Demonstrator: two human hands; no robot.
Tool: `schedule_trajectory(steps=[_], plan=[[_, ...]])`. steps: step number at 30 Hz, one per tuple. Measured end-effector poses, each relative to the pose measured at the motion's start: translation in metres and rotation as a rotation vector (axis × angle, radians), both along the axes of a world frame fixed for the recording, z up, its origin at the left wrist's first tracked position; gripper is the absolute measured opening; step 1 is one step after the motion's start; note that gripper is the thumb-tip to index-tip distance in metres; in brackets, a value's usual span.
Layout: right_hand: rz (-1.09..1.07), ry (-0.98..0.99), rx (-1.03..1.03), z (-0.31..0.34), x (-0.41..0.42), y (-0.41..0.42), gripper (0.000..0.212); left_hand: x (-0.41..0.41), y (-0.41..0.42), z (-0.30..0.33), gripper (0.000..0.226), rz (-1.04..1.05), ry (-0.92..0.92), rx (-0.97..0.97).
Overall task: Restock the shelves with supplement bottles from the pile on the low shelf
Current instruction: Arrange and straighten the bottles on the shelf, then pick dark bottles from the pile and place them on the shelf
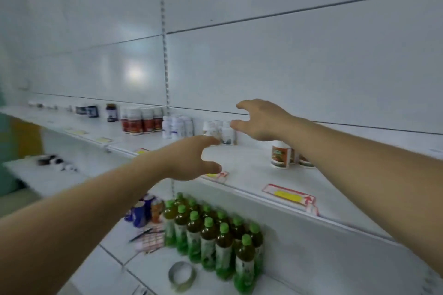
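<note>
On the white upper shelf (244, 175), either side of a small cluster of white supplement bottles with pale labels (224, 132), the person's two bare hands are spread. The left hand (191, 158) hovers in front of and just left of that cluster, fingers and thumb parted, holding nothing. The right hand (260, 120) sits just right of the cluster, fingers curved apart in a wide claw, also holding nothing; whether a fingertip touches a bottle cannot be told through the blur.

The step in hand looks like arranging or bracketing stock already on the shelf, not carrying a new bottle. The next move probably calls for closing both hands inward on the cluster evenly so the light, upright bottles slide together without toppling.

Counted from the cluster: it holds about three bottles. Left of it stand roughly three white bottles with blue labels (177, 127), then about four white-capped bottles with red labels (141, 122), then one dark bottle (112, 112). Right of it stand two or three white tubs with red-and-green labels (281, 154), partly hidden by the right forearm. Below the cluster, on the low shelf (107, 268), stand roughly fourteen green-capped drink bottles (211, 235), a few blue cans (140, 211) and one tape roll (181, 275).
</note>
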State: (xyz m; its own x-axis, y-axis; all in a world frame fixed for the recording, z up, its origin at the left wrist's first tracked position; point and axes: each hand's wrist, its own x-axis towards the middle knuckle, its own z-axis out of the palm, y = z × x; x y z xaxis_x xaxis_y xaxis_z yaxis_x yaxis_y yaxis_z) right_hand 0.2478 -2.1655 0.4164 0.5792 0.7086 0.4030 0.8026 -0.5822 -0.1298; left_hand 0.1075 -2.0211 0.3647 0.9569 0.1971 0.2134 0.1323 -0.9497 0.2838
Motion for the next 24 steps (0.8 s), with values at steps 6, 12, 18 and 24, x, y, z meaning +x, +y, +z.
schedule_trajectory(steps=[6, 12, 18, 24], plan=[[0.308, 0.027, -0.09, -0.032, -0.132, 0.224, 0.068, -0.145, 0.172, -0.041, 0.071, 0.296, 0.083, 0.026], [0.419, 0.125, -0.256, -0.091, -0.207, 0.394, 0.069, -0.24, 0.304, -0.089, 0.069, 0.488, 0.147, -0.077], [0.464, 0.144, -0.297, -0.148, -0.219, 0.534, 0.063, -0.256, 0.427, -0.148, 0.069, 0.563, 0.147, -0.156], [0.463, 0.192, -0.231, -0.187, -0.187, 0.695, 0.058, -0.221, 0.579, -0.177, 0.066, 0.585, 0.159, -0.192]])
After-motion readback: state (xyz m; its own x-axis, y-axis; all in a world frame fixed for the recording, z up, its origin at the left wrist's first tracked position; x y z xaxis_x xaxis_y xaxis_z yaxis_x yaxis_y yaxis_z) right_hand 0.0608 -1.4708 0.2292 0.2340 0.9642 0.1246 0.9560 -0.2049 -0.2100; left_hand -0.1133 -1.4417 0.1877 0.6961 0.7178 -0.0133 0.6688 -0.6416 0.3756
